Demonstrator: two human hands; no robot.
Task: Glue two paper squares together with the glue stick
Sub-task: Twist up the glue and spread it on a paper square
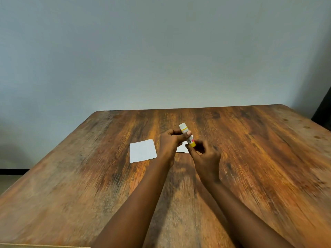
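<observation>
The left hand (170, 140) is gripping one round glue stick (183, 128) above the wooden table (259, 158). The right hand (205, 157) is pinching its yellow end. Two flat white papers are lying below: the left paper square (142, 150) and the half-hidden right paper square (181, 149).

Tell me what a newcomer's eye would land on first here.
The glue stick, tilted above the middle of the table, held by both hands: the left hand round its middle, the right hand pinching its yellow lower end. Next, a white square lying flat just left of the hands, and a second square mostly hidden behind them.
</observation>
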